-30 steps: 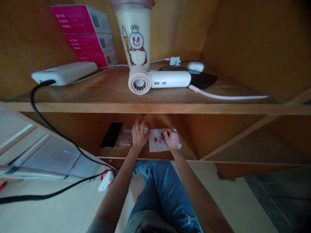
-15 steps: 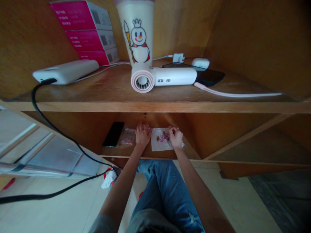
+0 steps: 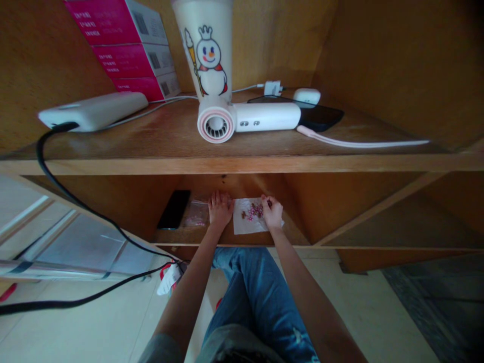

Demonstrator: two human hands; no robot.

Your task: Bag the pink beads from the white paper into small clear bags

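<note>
On the lower shelf, my left hand (image 3: 220, 209) lies flat with its fingers stretched out, between a clear plastic bag (image 3: 196, 214) and a white sheet (image 3: 241, 225). Its thumb side is by the sheet's left edge. Small pink and brown beads (image 3: 252, 212) are heaped in the middle of the sheet. My right hand (image 3: 273, 212) is over the sheet's right part, beside the beads, with thumb and fingertips pinched together. Whatever is between those fingertips is too small to make out. The plastic bag has small pinkish pieces inside.
A black phone (image 3: 174, 209) lies left of the bag. On the upper shelf are a white handheld fan (image 3: 264, 117), a snowman cup (image 3: 207, 50), pink boxes (image 3: 124, 55), a white power bank (image 3: 96, 109) and a dark phone (image 3: 321, 118). A black cable (image 3: 109, 222) hangs down left.
The whole view has shifted slightly, so things appear a little farther left. My left hand stays flat; my right hand stays pinched by the beads.
</note>
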